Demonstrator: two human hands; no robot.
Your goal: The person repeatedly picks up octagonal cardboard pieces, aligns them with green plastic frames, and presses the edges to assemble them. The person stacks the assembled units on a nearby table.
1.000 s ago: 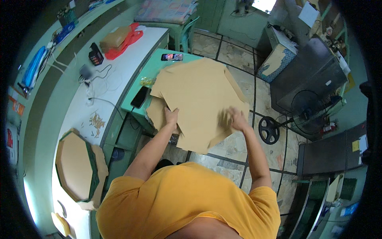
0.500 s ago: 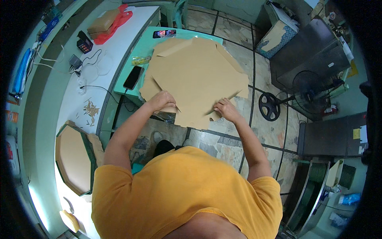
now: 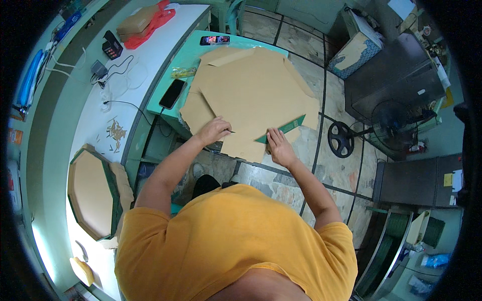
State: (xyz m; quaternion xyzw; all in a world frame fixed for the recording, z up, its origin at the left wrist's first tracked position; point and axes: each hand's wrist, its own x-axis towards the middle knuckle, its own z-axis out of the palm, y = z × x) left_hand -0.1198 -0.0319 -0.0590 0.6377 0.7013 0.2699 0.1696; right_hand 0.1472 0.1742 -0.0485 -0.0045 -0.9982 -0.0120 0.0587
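Observation:
A large flat brown cardboard blank [image 3: 256, 93] with angled flaps lies over a small turquoise table [image 3: 196, 52]. My left hand [image 3: 213, 131] grips its near left edge, fingers curled on the board. My right hand [image 3: 277, 145] presses on the near right flap, which is turned up and shows a green printed underside [image 3: 283, 129]. Both hands are at the edge closest to me.
A black phone [image 3: 172, 94] and a second phone [image 3: 215, 39] lie on the turquoise table. A long white counter [image 3: 100, 125] on the left carries cables, a brown box [image 3: 136, 21] and an octagonal box [image 3: 93, 193]. A floor fan [image 3: 351, 138] stands right.
The cardboard has been pulled nearer and flattened on the table. My right hand has folded up the near right flap, so its green side now shows.

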